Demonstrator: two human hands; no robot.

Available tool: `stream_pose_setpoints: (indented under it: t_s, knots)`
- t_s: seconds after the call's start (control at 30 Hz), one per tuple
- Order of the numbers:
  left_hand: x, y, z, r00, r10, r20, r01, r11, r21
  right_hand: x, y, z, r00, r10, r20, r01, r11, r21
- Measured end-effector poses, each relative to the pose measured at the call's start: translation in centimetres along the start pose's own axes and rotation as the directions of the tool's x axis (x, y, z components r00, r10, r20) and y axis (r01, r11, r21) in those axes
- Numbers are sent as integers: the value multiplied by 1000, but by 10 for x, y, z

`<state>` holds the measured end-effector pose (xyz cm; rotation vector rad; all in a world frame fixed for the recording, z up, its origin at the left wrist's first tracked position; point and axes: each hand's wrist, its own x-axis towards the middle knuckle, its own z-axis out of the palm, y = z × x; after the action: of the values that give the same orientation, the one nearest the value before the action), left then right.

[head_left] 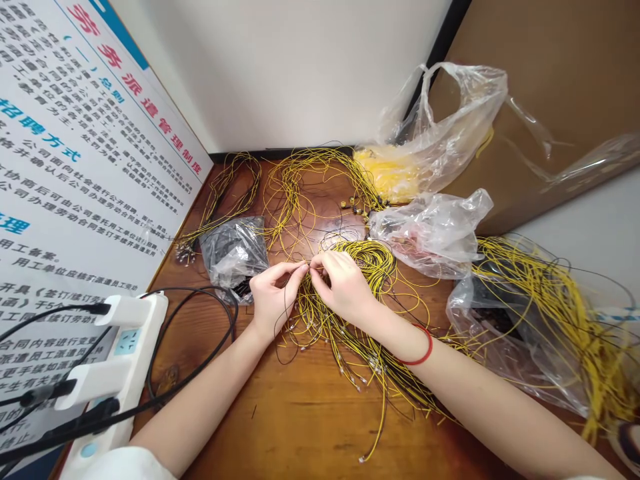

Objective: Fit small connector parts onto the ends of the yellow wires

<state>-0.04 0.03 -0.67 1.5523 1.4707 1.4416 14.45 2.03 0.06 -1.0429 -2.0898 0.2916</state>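
Note:
My left hand [273, 293] and my right hand [343, 283] meet fingertip to fingertip over a tangled heap of thin yellow wires [350, 320] on the wooden table [300, 427]. Both hands pinch something small between thumb and fingers; it looks like a thin black cord [286, 327] that loops down below my left hand. A red band [423, 353] circles my right wrist.
A white power strip [117, 373] with black plugs and cables lies at the left by a printed poster [75, 167]. Clear plastic bags hold black cords [233, 253], yellow pieces [400, 170] and more yellow wires [540, 313]. Further wire bundles [300, 187] lie at the back.

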Motion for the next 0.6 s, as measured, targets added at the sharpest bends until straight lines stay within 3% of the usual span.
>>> stream_pose_setpoints:
  t_s: [0.23,0.5,0.6]
  knots:
    - [-1,0,0,999,44,-18,-43,998,47,-1,1,1,999,30,-28,-29,999,32]
    - [-2,2,-2,970,241,24,-242,956,163,-2,3,2,992,120,-25,-118,990,72]
    - [-3,4,-1,972,232,25,-233,961,150,-2,2,2,991,131,-19,-129,988,88]
